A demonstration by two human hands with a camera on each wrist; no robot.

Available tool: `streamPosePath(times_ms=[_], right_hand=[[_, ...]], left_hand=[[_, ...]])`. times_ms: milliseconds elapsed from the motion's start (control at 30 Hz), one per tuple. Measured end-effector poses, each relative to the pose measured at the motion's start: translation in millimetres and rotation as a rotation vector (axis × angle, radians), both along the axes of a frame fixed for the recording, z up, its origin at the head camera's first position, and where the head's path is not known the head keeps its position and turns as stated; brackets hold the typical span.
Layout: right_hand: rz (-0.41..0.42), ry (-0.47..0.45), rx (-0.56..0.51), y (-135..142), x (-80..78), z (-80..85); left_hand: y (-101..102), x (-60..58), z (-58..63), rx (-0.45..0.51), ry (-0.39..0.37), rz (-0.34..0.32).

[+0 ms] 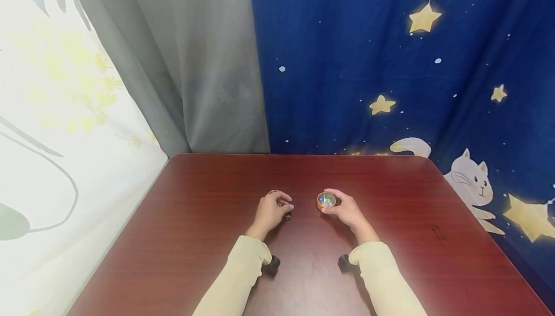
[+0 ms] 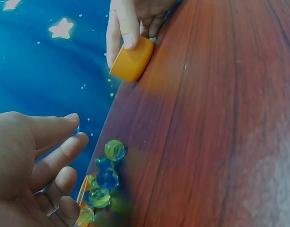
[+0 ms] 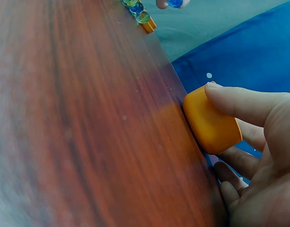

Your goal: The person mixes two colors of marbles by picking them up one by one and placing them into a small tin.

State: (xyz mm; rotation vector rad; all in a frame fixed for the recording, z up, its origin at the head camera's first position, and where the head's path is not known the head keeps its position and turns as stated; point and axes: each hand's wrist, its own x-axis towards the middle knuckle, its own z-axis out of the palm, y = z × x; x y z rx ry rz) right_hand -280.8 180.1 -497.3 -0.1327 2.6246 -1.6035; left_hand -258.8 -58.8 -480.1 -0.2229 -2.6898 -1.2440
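Observation:
My left hand (image 1: pixel 270 212) pinches a blue glass marble (image 3: pixel 174 3) between thumb and fingertips, above the table. Just below that hand, several green and blue swirled marbles (image 2: pixel 107 178) lie close together, partly hidden by it in the head view. Beside them shows the edge of an orange object (image 3: pixel 149 25), mostly hidden. My right hand (image 1: pixel 347 210) grips a small orange cup (image 3: pixel 208 118) between thumb and fingers, low at the tabletop. Seen from above, the cup holds blue, green and whitish contents that look like marbles.
The dark red wooden table (image 1: pixel 208 258) ends at a straight far edge with rounded corners. Behind it hang a grey curtain (image 1: pixel 217 65) and a blue curtain with stars (image 1: pixel 329 65). A pale patterned cloth (image 1: pixel 65 113) hangs along the left side.

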Motion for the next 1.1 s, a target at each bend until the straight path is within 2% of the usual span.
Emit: streamPosePath(times_ms=[100,333,567,933,1100], right_hand=[[0.005,-0.001,0.006,-0.3,-0.5,-0.3],[-0.009,0.015,0.007,1.9,-2.7,-0.7],[-0.007,0.001,0.001,1.5,-3.0,-0.2],[0.007,0.0,0.0,0.5,-1.9,0.9],[0.011,0.01,0.006,0.9,-2.7,-0.2]], left_hand=[[2.8,-0.8,0.0,-0.008,0.011,0.003],[16.2,-3.4,1.3,0.07,-0.023,-0.021],[27.6,-3.8,1.8,0.045,-0.003,0.008],[39.8,-5.4,-4.3,0.126,-0.016,0.02],[47.0,-6.0,-6.8,0.124,-0.008,0.037]])
